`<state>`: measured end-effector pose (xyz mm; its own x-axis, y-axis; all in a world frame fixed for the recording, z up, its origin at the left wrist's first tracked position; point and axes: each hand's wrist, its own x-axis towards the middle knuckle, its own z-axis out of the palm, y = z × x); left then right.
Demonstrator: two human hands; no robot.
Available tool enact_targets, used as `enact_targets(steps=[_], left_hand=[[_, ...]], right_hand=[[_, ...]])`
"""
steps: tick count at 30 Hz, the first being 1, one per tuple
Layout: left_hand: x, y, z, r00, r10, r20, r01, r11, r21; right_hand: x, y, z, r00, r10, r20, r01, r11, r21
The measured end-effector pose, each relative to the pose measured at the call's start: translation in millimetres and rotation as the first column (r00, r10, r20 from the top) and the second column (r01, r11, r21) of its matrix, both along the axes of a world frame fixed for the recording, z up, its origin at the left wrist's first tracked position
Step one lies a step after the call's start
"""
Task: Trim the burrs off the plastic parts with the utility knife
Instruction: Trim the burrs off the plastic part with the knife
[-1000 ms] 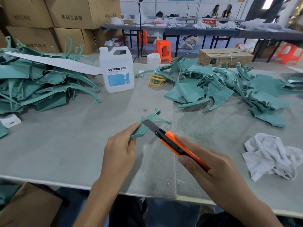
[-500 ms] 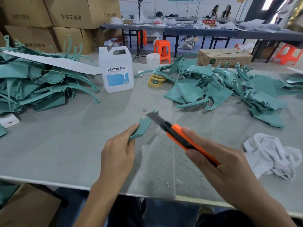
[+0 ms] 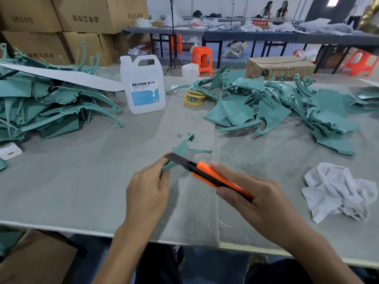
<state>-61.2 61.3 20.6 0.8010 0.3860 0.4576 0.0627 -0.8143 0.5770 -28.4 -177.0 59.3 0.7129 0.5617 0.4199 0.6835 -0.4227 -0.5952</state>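
Observation:
My left hand (image 3: 146,193) grips the near end of a teal plastic part (image 3: 182,148), which points away from me just above the grey table (image 3: 71,181). My right hand (image 3: 260,201) holds an orange and black utility knife (image 3: 213,177). Its extended blade lies across the part's edge, right beside my left thumb. A heap of teal parts (image 3: 47,105) lies at the left. A second heap of teal parts (image 3: 287,107) spreads across the right.
A white DEXCON jug (image 3: 143,87) stands at the table's middle back, with yellow rings (image 3: 193,98) beside it. A crumpled white cloth (image 3: 338,191) lies at the right. Plastic shavings litter the near edge. Cardboard boxes (image 3: 82,15) are stacked behind at the left.
The knife blade slid back along the part's edge toward my left thumb after a stroke away from me. The part's far prongs show again beyond the blade.

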Motion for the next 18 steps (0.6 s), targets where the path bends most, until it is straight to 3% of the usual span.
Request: enact_targets(steps=[3,6,13,18], left_hand=[[1,5,1,1.0,0.01,0.021,-0.008,0.997,-0.074],[-3,5,3,0.999,-0.005,0.038,0.01,0.989,-0.147],[-12,1,-2,0.996,-0.034,0.082,0.055,0.959,-0.278],[-20,5,-6,0.994,-0.062,0.088,0.091,0.923,-0.375]], right_hand=[[-1,9,2,0.999,-0.029,0.035,0.026,0.998,0.063],[2,11,4,0.994,-0.024,-0.109,0.05,0.97,0.236],[11,12,-5,0.921,0.171,-0.35,-0.072,0.958,0.279],[31,-5,1,0.951,-0.046,-0.305,0.1,0.981,0.164]])
